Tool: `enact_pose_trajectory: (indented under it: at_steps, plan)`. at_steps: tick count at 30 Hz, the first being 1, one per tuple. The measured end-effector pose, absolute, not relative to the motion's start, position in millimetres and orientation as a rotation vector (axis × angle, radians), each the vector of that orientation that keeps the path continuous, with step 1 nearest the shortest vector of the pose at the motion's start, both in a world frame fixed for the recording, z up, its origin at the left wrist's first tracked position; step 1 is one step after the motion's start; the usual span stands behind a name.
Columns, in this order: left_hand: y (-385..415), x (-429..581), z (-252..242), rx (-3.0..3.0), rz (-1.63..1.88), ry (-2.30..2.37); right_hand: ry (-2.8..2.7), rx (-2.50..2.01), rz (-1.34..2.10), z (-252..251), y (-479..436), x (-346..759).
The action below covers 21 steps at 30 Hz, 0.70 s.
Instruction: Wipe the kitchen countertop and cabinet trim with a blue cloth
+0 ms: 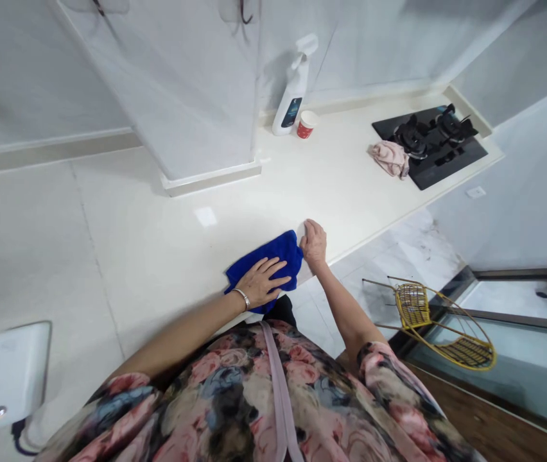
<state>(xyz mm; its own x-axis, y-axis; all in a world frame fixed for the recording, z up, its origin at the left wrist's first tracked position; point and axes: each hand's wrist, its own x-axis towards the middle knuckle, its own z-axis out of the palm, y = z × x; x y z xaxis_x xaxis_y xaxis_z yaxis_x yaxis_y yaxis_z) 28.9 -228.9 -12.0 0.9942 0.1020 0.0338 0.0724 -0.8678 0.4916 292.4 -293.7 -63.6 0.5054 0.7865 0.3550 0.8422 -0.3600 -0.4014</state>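
Observation:
My left hand (260, 281), with a silver bangle at the wrist, lies flat on a folded blue microfiber cloth (266, 266), pressing it onto the white countertop (167, 237). My right hand (314, 244) rests apart from it, its fingertips on the countertop just beyond the cloth's right edge. That hand holds nothing and stands near the counter's front edge. Part of the cloth is hidden under my left hand.
Against the wall stand a white spray bottle (293, 90) and a red-and-white cup (307, 124). A pink cloth (390, 158) lies against a black gas hob (430, 146). A yellow wire rack (427, 324) stands on the floor below the counter.

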Motion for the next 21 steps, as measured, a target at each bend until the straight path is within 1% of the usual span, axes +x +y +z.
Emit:
enact_pose_trajectory:
  at_steps: [6,12,16,21]
  plan:
    - [-244,61,-23,2.652,0.164,0.089,-1.344,-2.127,-0.178,-65,-302,298]
    - [-233,52,-34,2.683,0.247,0.102,-1.391,-2.061,-0.22,-70,-306,303]
    - [-197,24,-25,2.686,0.269,0.401,-1.404,-2.027,-0.254,-73,-309,304]
    - [-130,-38,-15,2.594,0.294,0.998,-1.435,-1.992,-0.299,-76,-309,309]
